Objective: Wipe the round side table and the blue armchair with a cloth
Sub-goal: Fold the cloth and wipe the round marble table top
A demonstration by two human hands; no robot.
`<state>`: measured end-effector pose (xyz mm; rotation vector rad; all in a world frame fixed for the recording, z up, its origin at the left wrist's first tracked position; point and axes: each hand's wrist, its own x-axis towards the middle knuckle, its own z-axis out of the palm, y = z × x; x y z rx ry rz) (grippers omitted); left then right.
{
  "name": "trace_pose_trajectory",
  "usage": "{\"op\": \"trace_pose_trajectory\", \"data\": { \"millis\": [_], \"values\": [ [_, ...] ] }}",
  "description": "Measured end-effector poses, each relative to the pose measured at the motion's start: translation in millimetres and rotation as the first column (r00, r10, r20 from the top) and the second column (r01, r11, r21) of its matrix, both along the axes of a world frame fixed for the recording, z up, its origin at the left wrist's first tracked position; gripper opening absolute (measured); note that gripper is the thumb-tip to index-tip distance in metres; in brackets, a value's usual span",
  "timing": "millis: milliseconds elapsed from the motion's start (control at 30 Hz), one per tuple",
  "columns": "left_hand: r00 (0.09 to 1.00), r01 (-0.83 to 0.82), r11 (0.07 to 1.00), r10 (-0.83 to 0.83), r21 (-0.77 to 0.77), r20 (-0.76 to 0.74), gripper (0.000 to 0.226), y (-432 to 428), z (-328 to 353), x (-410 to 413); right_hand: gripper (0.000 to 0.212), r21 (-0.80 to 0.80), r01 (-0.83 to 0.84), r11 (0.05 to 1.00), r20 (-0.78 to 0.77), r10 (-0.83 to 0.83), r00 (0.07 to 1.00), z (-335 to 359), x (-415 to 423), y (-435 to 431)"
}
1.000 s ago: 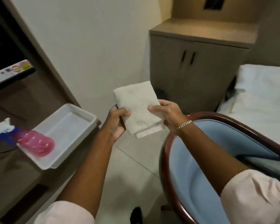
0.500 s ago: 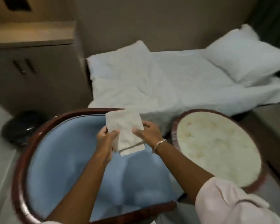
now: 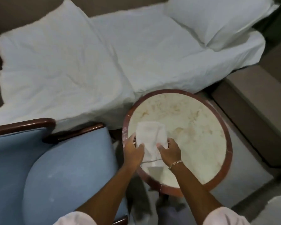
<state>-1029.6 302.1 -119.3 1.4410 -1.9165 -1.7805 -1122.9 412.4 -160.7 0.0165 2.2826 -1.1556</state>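
Cloth [image 3: 150,140] folded, pinched at both sides: left hand [image 3: 133,151] & right hand [image 3: 169,151] gripping it, spreading flat for wiping. Poised over table [image 3: 193,127] near edge; armchair [image 3: 63,172] just beside, untouched.

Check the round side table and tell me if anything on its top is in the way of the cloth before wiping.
Nothing visible is. The cloth, held by the left hand and right hand, sits over the near left part of the round side table. The rest of the marbled top is bare; the blue armchair stands beside it, to the left.
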Motion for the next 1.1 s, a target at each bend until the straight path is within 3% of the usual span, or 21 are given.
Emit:
{"op": "trace_pose_trajectory", "data": {
  "millis": [133,200,267,333,400,433,500,567,633,700,800,867,1000,1100],
  "values": [
    [1.0,0.024,0.995,-0.024,0.093,-0.005,0.054,12,-50,-76,0.035,0.102,0.039,0.994,0.094,-0.049,0.994,-61,-90,29],
    [0.996,0.06,0.994,-0.065,0.086,0.055,0.055,9,-78,-97,0.062,0.299,0.007,0.954,0.002,-0.008,1.0,-89,-120,39],
    [0.956,0.191,0.981,-0.184,-0.012,0.231,0.063,-1,-108,-109,0.08,0.388,-0.062,0.919,-0.161,0.134,0.978,-109,-132,39],
    [0.788,0.485,0.869,-0.385,-0.098,0.48,0.089,-16,-137,-118,0.079,0.481,-0.311,0.82,-0.236,0.463,0.854,-126,-135,35],
    [0.522,0.747,0.663,-0.536,-0.053,0.664,0.124,-30,-160,-127,0.079,0.585,-0.467,0.663,-0.214,0.682,0.699,-145,-141,32],
    [0.428,0.809,0.587,-0.561,-0.025,0.709,0.139,-35,-167,-131,0.081,0.603,-0.463,0.649,-0.215,0.692,0.689,-152,-147,29],
    [0.323,0.852,0.522,-0.57,0.03,0.755,0.161,-41,-177,-136,0.087,0.614,-0.375,0.695,-0.231,0.612,0.756,-162,-170,13],
    [0.267,0.853,0.511,-0.601,0.105,0.753,0.17,-43,-184,-140,0.087,0.617,-0.235,0.751,-0.277,0.487,0.829,-166,-207,-17],
    [0.25,0.836,0.523,-0.631,0.165,0.734,0.173,-46,-190,-142,0.081,0.612,-0.116,0.783,-0.37,0.412,0.833,-169,-248,-63],
    [0.248,0.819,0.541,-0.636,0.193,0.73,0.174,-48,-193,-144,0.071,0.63,-0.129,0.766,-0.452,0.497,0.74,-174,-273,-113],
    [0.214,0.805,0.543,-0.642,0.24,0.736,0.171,-47,-189,-145,0.073,0.649,-0.417,0.636,-0.479,0.768,0.426,-182,-248,-147],
    [0.161,0.812,0.514,-0.653,0.277,0.74,0.165,-48,-185,-147,0.081,0.641,-0.528,0.557,-0.458,0.83,0.318,-182,-226,-128],
    [0.212,0.782,0.556,-0.662,0.281,0.719,0.171,-50,-180,-151,0.085,0.641,-0.512,0.571,-0.374,0.816,0.441,-178,-255,-74],
    [0.223,0.793,0.553,-0.655,0.256,0.722,0.173,-51,-180,-149,0.083,0.672,-0.334,0.661,-0.351,0.682,0.642,-176,-292,-100]
  ]
}}
